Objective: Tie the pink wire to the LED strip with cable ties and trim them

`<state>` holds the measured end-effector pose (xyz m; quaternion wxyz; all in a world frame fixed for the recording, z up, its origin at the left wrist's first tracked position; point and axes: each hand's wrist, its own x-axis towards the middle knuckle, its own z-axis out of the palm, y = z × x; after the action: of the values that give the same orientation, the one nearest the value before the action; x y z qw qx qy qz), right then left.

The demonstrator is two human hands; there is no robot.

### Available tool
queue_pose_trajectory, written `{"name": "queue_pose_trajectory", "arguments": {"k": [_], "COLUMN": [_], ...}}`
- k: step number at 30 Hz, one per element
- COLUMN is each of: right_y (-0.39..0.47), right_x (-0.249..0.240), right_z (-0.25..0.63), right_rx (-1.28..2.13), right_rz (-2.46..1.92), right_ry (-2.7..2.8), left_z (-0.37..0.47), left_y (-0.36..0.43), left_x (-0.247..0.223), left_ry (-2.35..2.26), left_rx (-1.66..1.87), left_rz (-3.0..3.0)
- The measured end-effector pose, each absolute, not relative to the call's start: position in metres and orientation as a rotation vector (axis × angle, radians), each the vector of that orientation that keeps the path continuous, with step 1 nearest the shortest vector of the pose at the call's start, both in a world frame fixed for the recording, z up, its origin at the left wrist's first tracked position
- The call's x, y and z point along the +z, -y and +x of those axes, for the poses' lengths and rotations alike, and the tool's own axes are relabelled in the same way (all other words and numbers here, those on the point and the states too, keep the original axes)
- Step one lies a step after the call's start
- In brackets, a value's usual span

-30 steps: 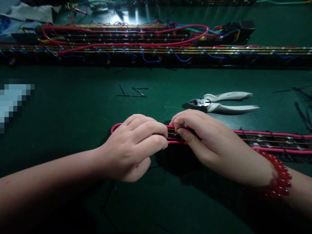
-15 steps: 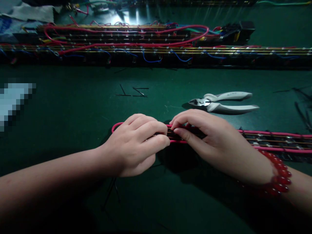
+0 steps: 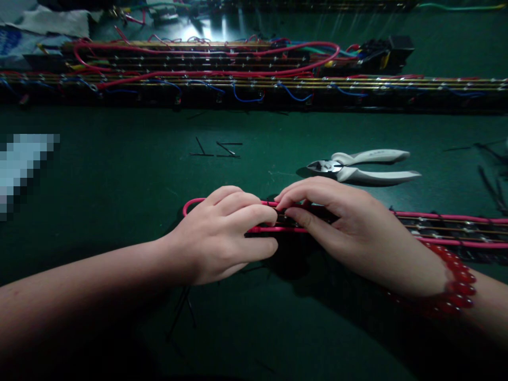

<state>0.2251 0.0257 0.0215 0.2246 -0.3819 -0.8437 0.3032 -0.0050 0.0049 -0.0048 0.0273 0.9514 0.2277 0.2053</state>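
A long narrow strip [image 3: 436,230] with metal rails and a pink-red wire [image 3: 456,216] along both edges lies across the table. The wire loops around its left end, and small black ties wrap it in places. My left hand [image 3: 222,235] rests over this end with bent fingers around the strip; its index finger stands apart from the others, over the near edge. Right beside it, my right hand [image 3: 349,227] has thumb and forefinger close together above the strip. Whatever is between those fingertips is too small or hidden to name.
White-handled pliers [image 3: 373,165] lie just beyond my right hand. Cut black tie pieces [image 3: 218,149] are scattered on the green table [image 3: 119,153]. Farther back runs a longer wired rail assembly [image 3: 206,87] with a looped red cable [image 3: 222,73]. A blurred-out pale patch [image 3: 24,164] is at the left.
My left index finger has moved away from the middle finger, toward me, exposing more of the near wire. My right hand has barely moved.
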Motion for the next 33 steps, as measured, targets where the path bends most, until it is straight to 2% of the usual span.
{"name": "queue_pose_trajectory", "arguments": {"k": [19, 33], "right_y": [-0.0241, -0.0265], "right_x": [0.0242, 0.0235], "right_z": [0.2242, 0.2261], "right_rx": [0.883, 0.889], "right_rz": [-1.093, -1.077], "right_ry": [2.335, 2.349], "left_z": [-0.0046, -0.0049], "left_y": [-0.006, -0.0059], "left_x": [-0.0051, -0.0074], "left_ry": [-0.642, -0.632], "left_rx": [0.64, 0.781], "left_rz": [2.988, 2.886]}}
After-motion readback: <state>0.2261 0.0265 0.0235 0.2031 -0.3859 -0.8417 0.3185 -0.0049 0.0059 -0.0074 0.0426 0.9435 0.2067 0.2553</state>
